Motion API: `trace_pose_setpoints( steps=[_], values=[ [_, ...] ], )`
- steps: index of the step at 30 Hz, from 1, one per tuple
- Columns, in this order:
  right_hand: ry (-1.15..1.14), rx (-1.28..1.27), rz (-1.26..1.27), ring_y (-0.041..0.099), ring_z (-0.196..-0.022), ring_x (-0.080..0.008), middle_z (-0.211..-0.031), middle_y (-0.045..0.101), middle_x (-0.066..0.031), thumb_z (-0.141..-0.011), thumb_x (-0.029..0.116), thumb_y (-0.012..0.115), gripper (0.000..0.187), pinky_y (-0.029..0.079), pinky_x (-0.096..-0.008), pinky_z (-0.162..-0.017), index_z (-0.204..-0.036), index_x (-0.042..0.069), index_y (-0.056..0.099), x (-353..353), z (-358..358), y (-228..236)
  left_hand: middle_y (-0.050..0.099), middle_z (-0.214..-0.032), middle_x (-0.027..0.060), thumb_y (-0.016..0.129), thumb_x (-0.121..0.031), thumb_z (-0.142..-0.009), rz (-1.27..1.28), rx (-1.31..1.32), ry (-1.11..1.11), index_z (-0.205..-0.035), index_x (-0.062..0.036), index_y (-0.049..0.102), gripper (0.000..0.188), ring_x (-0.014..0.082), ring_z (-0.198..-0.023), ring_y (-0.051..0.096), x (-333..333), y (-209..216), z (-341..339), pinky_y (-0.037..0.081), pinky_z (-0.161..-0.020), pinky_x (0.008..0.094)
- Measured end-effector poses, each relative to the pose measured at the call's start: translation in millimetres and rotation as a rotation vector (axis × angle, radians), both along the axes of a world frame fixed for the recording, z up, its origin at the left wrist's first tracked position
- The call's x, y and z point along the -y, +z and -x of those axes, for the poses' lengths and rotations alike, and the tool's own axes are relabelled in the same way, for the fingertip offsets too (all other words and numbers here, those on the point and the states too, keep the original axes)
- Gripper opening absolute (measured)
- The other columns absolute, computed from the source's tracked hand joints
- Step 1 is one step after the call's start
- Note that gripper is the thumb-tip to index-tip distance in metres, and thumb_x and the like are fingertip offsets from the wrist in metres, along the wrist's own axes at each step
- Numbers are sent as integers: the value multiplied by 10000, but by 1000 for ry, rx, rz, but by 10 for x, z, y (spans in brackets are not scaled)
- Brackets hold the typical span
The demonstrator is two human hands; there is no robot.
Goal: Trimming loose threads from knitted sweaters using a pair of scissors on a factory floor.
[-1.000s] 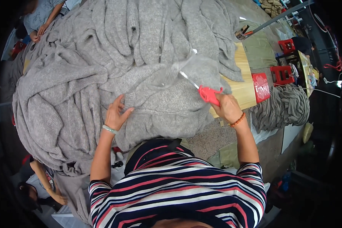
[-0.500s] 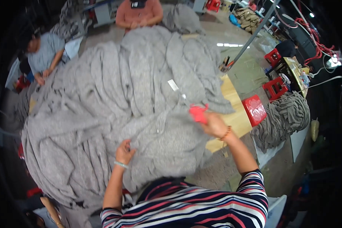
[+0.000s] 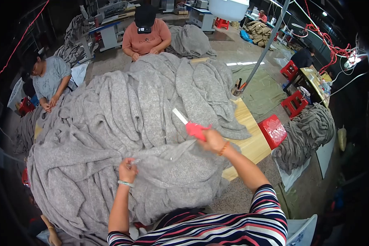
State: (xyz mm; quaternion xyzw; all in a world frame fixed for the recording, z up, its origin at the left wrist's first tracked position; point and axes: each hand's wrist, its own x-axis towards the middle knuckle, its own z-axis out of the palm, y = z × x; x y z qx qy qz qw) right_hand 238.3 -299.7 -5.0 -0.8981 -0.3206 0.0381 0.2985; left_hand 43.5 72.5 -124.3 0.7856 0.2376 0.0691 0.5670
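Observation:
In my right hand (image 3: pixel 214 141) is a pinkish-red hand tool that looks like a tagging gun (image 3: pixel 197 130). A narrow white strip (image 3: pixel 179 116), seemingly a tag, sticks out from its far end. The tool hovers over a heap of grey knit garments (image 3: pixel 110 110). My left hand (image 3: pixel 127 171) is closed, its fingertips pinching the edge of a grey knit garment (image 3: pixel 164 158). That garment's upper edge runs in a raised fold from my left fingers toward the right hand.
Two people work along the heap: one in a pink shirt (image 3: pixel 147 41) across, one in grey (image 3: pixel 51 78) at far left. Bare wooden tabletop (image 3: pixel 254 131) shows at the right. Beyond are a red stool (image 3: pixel 272 130), more grey knits (image 3: pixel 305 137) and a metal pole (image 3: pixel 266 51).
My left hand has closed on the knit edge and drawn it up. The right hand with the red tool has moved left. My view has tilted up toward the far side.

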Motion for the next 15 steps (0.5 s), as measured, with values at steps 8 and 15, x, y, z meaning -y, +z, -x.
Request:
trace_pose_setpoints(
  steps=[8,15],
  values=[
    [-93,136,206,651,-760,-427,-827,643,-232,-864,109,678,136,512,-482,-665,-966,27,642,1064,605,1034,646,-953,30,628,16,-896,145,581,210,-1056,-30,608,168,115,-813,619,-321,-4,-443,522,-705,266],
    [98,-46,738,649,-677,-397,-741,654,-189,-789,227,687,218,525,-494,-659,-880,36,632,1176,1692,-110,641,-1042,45,536,54,-929,938,334,291,-1151,-55,610,258,170,-915,640,103,-481,-313,547,-781,313]
  ],
)
